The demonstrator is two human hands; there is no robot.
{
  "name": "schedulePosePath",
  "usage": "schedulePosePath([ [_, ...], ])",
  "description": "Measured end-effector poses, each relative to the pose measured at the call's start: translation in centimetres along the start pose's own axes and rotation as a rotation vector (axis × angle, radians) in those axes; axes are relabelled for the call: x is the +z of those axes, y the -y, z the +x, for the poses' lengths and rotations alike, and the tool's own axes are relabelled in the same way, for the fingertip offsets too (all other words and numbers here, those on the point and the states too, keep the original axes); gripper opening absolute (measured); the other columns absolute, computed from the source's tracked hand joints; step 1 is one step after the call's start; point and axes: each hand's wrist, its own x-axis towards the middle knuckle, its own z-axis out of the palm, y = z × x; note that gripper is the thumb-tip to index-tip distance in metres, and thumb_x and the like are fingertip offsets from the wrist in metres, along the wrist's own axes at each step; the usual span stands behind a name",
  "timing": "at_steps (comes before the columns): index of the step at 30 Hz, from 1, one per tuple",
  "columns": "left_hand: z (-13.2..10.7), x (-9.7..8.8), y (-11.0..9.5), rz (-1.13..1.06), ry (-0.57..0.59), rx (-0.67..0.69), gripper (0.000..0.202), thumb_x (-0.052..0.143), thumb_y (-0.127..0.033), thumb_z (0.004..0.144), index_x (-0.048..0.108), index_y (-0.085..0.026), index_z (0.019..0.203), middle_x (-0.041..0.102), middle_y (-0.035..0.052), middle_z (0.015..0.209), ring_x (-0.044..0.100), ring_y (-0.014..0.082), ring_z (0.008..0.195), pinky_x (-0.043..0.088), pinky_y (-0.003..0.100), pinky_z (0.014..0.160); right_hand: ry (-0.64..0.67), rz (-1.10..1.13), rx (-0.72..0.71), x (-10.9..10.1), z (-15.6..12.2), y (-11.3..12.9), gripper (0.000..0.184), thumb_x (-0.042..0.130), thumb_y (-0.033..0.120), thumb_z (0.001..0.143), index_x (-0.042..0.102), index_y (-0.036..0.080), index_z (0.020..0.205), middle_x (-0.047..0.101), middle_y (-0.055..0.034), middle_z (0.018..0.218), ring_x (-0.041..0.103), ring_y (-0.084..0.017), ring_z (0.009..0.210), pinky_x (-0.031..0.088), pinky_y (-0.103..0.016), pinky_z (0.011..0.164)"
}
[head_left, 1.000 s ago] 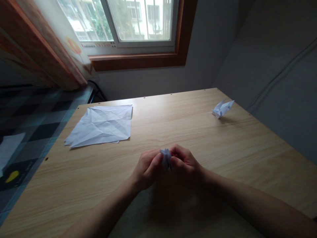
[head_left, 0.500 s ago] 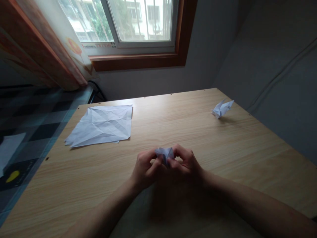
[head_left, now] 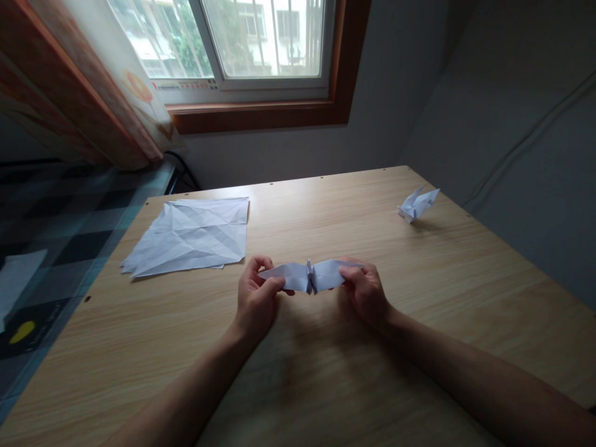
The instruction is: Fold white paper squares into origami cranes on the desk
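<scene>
Illegible lettering point(head_left: 192, 85) beyond folded paper point(head_left: 311, 277)

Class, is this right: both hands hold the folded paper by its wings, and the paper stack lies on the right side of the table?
Not quite: the head view shows the paper stack on the left side of the table. The left hand and right hand do hold the folded paper by its wings.

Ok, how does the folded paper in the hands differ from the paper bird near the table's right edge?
The left hand and right hand hold the folded paper; the paper bird stands on the table, untouched. The folded paper spreads out sideways; the paper bird slants upward. Both are white paper.
</scene>
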Motion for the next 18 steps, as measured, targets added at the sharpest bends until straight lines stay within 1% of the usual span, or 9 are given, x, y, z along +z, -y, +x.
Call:
schedulePosePath([
  [2, 0.1, 0.0, 0.0, 0.003, 0.001, -0.009, 0.034, 0.064, -0.017, 0.062, 0.05, -0.02, 0.093, 0.06, -0.0075, 0.057, 0.056, 0.0113, 0.045, 0.045, 0.023, 0.047, -0.025, 0.043, -0.005, -0.1, 0.2, -0.3, 0.035, 0.058, 0.039, 0.085, 0.058, 0.016, 0.059, 0.056, 0.0001, 0.056, 0.052, -0.013, 0.056, 0.044, -0.025, 0.056],
  [3, 0.1, 0.1, 0.0, 0.004, 0.013, -0.015, 0.035, 0.064, -0.019, 0.064, 0.052, -0.019, 0.097, 0.062, -0.0062, 0.059, 0.058, 0.0119, 0.046, 0.046, 0.023, 0.047, -0.046, 0.065, -0.006, -0.1, 0.4, -0.4, 0.038, 0.059, 0.043, 0.086, 0.059, 0.016, 0.059, 0.056, 0.0001, 0.056, 0.052, -0.013, 0.055, 0.045, -0.025, 0.056],
  [5, 0.2, 0.0, 0.0, 0.001, 0.031, -0.023, 0.026, 0.064, -0.023, 0.068, 0.056, -0.017, 0.093, 0.063, -0.0032, 0.062, 0.061, 0.0133, 0.049, 0.047, 0.024, 0.047, -0.094, 0.099, -0.011, -0.3, 0.8, -0.5, 0.041, 0.061, 0.048, 0.086, 0.06, 0.016, 0.061, 0.057, -0.0001, 0.056, 0.052, -0.012, 0.054, 0.045, -0.024, 0.053],
  [7, 0.3, -0.1, 0.2, -0.006, 0.029, -0.022, 0.019, 0.065, -0.027, 0.072, 0.057, -0.016, 0.085, 0.064, -0.0012, 0.064, 0.065, 0.0148, 0.052, 0.048, 0.023, 0.047, -0.144, 0.117, -0.006, -0.5, 1.1, -0.4, 0.039, 0.065, 0.05, 0.082, 0.061, 0.016, 0.062, 0.058, -0.0001, 0.058, 0.052, -0.012, 0.054, 0.046, -0.023, 0.051],
  [10, 0.7, -0.2, 0.4, -0.023, 0.003, -0.004, 0.023, 0.068, -0.03, 0.074, 0.056, -0.016, 0.087, 0.065, -0.0011, 0.066, 0.067, 0.016, 0.054, 0.05, 0.023, 0.048, -0.213, 0.107, 0.009, -0.9, 1.5, -0.1, 0.035, 0.073, 0.046, 0.074, 0.062, 0.016, 0.062, 0.058, 0.0007, 0.059, 0.052, -0.011, 0.054, 0.045, -0.021, 0.048],
  [12, 0.9, -0.4, 0.4, -0.031, -0.01, -0.001, 0.028, 0.07, -0.032, 0.073, 0.053, -0.017, 0.09, 0.065, -0.0014, 0.067, 0.068, 0.0162, 0.055, 0.05, 0.023, 0.049, -0.244, 0.087, 0.023, -1.0, 1.7, 0.1, 0.034, 0.075, 0.046, 0.071, 0.061, 0.016, 0.062, 0.058, 0.0009, 0.058, 0.053, -0.011, 0.053, 0.046, -0.021, 0.047],
  [18, 1.5, -0.8, 0.1, -0.077, -0.041, -0.04, 0.032, 0.071, -0.03, 0.07, 0.05, -0.017, 0.091, 0.064, -0.0026, 0.067, 0.068, 0.0152, 0.054, 0.049, 0.021, 0.048, -0.247, 0.045, 0.043, -1.1, 1.9, 0.5, 0.037, 0.075, 0.05, 0.068, 0.061, 0.016, 0.059, 0.058, -0.0002, 0.056, 0.052, -0.012, 0.051, 0.044, -0.022, 0.046],
])
